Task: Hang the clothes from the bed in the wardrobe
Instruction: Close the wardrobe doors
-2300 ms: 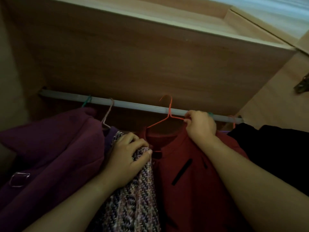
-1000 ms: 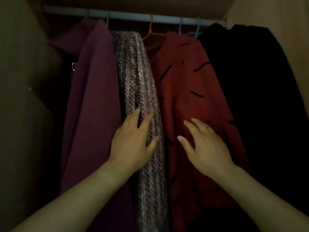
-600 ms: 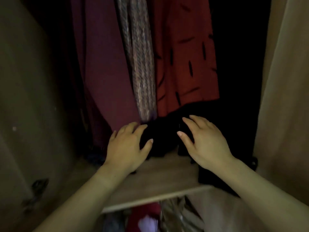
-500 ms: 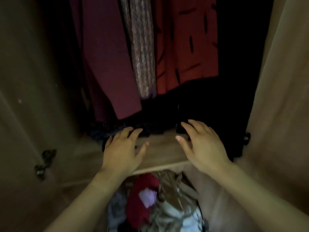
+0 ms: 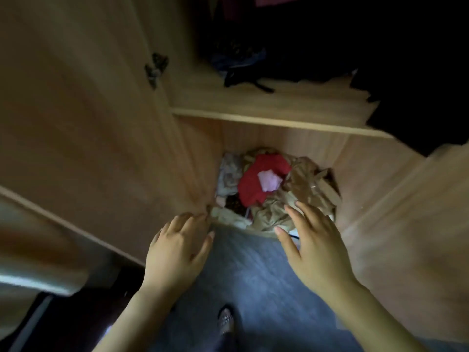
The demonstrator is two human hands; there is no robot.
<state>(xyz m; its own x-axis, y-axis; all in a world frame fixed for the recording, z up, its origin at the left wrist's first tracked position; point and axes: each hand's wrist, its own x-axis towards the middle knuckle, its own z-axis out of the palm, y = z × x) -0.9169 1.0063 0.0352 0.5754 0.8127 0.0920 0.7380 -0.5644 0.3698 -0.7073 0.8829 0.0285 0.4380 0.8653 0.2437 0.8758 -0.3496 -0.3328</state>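
I look down at the wardrobe's lower part. Both hands hover empty in front of it with spread, relaxed fingers: my left hand (image 5: pixel 177 247) near the edge of the left door, my right hand (image 5: pixel 314 247) over the bottom compartment. Only the hems of the hung clothes (image 5: pixel 266 0) show at the top edge, above the wooden shelf (image 5: pixel 279 120). Dark garments (image 5: pixel 317 47) lie on the shelf.
The bottom compartment holds a heap of crumpled clothes (image 5: pixel 264 184), red, pink and tan. The open left wardrobe door (image 5: pixel 76 123) carries a hinge (image 5: pixel 156 67); the right door (image 5: pixel 418 212) stands open too. Blue-grey floor (image 5: pixel 253 275) lies below, with a foot (image 5: pixel 225 321) on it.
My hands let go of the knitted garment and the red garment's hanger, came down off the hung clothes, and my view dropped from the rail to the bottom compartment and floor.
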